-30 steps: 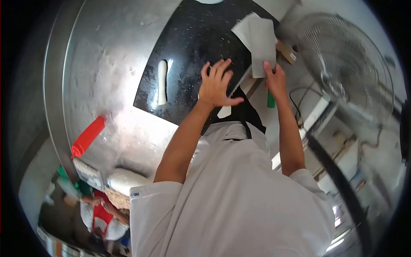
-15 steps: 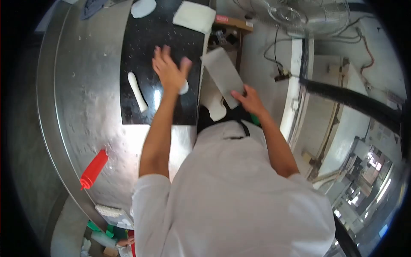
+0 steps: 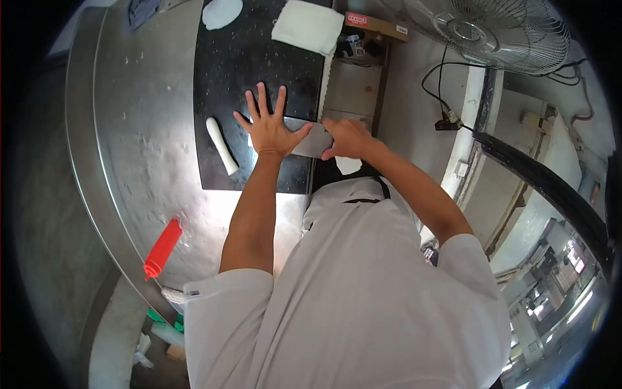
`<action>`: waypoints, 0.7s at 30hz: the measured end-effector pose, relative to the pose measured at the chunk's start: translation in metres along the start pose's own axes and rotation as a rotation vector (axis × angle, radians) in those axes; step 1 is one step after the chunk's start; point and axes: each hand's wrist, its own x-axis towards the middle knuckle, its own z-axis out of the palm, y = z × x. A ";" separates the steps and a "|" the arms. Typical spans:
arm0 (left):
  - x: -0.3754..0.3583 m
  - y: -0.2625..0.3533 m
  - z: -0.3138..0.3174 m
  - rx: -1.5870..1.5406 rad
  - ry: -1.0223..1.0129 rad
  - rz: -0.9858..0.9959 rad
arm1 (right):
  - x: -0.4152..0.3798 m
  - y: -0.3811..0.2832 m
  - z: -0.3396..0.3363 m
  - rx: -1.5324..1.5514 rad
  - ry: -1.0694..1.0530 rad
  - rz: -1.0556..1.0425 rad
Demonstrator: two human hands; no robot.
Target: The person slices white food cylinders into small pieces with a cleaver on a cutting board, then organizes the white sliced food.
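Observation:
A flat, rectangular metal cleaver blade lies over the right edge of the black board. My right hand grips its near end, with the fingers closed. Spread wide, my left hand is laid flat over the blade's other end. A sliver of something white shows at the left side of that hand; the rest is covered. To the left lies a tapered white stick, possibly a dough roll. At the board's far end are a flat white round piece and a folded white cloth.
A red squeeze bottle lies on the steel table. Off to the right stand a cardboard box and a large fan. A dark cloth is at the far left.
The blade has swung left from beside the board onto it, carried by my right hand. My left hand has come down on it, covering the small white disc seen earlier.

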 end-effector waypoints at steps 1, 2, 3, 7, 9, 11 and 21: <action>0.013 -0.002 0.000 0.021 -0.009 0.031 | 0.001 0.001 -0.003 0.011 0.012 0.016; 0.024 -0.004 -0.001 0.042 -0.022 0.061 | 0.003 0.002 -0.004 0.028 -0.025 0.019; 0.028 -0.006 -0.004 0.066 -0.045 0.088 | 0.002 -0.002 -0.007 0.039 -0.014 0.027; 0.064 -0.016 -0.007 0.001 0.109 0.247 | 0.025 -0.002 -0.002 0.058 0.208 -0.012; 0.087 -0.020 -0.012 -0.088 0.158 0.403 | 0.023 -0.009 0.012 0.106 0.258 0.014; 0.077 -0.021 -0.006 -0.081 0.125 0.436 | 0.013 -0.024 0.004 0.197 0.172 0.101; 0.079 0.000 -0.002 -0.078 0.007 0.542 | 0.006 0.009 0.022 0.132 0.115 0.130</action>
